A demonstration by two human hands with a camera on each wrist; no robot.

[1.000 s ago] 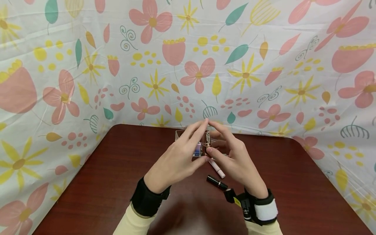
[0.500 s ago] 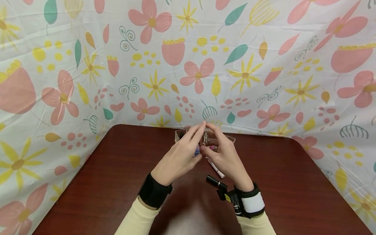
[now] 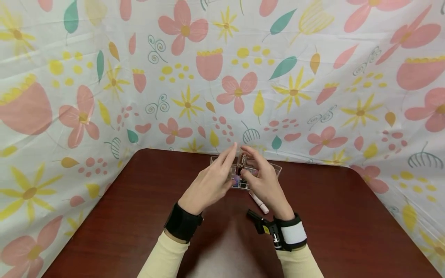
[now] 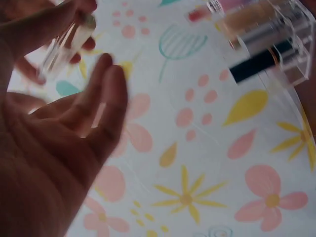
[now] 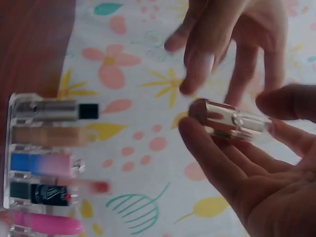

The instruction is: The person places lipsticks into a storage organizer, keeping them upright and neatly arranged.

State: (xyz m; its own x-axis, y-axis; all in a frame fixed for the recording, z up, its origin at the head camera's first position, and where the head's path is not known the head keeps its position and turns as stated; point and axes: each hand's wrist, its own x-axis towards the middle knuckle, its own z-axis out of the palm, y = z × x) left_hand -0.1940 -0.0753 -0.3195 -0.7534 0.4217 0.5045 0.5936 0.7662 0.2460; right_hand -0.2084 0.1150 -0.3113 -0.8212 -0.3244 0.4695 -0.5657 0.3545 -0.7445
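Lipstick tube (image 5: pixel 232 123), clear-cased with a gold end, sits upright above the far part of the worktop (image 3: pixel 121 216), pinched between thumb and fingertips of the right hand (image 3: pixel 265 181). In the right wrist view the tube lies across those fingertips with the thumb pressing on its far end, so the right grip is closed round it. The left hand (image 3: pixel 210 181) hovers just beside the tube on its left, fingers straight and spread, the tips near the tube's top but not clearly touching it; that grip is open and holds nothing. In the left wrist view the tube (image 4: pixel 64 47) shows blurred beyond the left fingers.

Directly under and behind both hands stands a clear acrylic organiser (image 3: pixel 272 168) near the worktop's back edge, its slots holding several tubes: silver with a black end, beige, blue-to-pink, dark, and pink. A white-and-pink stick (image 3: pixel 259 201) lies on the wood just in front of the organiser, below the right hand. A black lipstick (image 3: pixel 251 213) lies nearer still, close to the right wrist strap. Floral cloth (image 3: pixel 104 77) hangs round the worktop on all far sides.
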